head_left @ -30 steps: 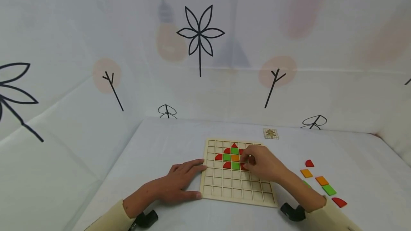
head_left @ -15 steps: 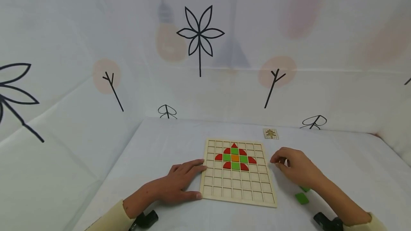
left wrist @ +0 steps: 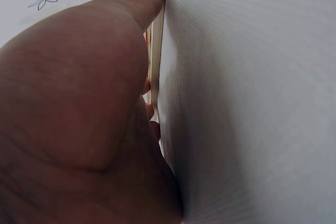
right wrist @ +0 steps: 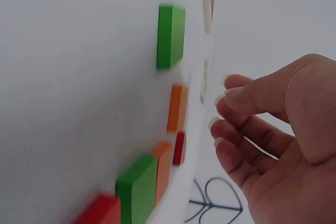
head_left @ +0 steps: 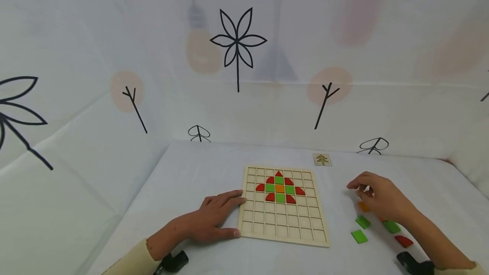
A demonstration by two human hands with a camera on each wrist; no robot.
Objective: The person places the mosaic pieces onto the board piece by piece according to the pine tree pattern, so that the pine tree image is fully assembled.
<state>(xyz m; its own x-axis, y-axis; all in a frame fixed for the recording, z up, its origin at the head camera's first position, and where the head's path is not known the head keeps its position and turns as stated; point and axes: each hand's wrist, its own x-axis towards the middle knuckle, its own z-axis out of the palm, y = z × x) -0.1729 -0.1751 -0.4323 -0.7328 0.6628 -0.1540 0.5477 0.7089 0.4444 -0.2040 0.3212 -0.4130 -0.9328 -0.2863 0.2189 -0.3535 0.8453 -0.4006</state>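
A wooden grid board lies flat on the white table, with red, green and orange pieces set around an orange square in its upper middle. My left hand rests at the board's left edge, fingertips and thumb touching it, fingers fairly straight. Over the loose pieces to the right hovers my right hand, fingers loosely bent and nothing between them. Below it are green squares, an orange square and a red quarter-round piece. Another red piece shows in the right wrist view.
A small card with a tree-like grid picture lies behind the board, to the right. White cloth with printed plants hangs around the table. Black wrist devices sit below both hands.
My right hand has left the board and moved right, over the loose pieces. Its withdrawal uncovers the green and red pieces at the pattern's right side. My left hand stays put.
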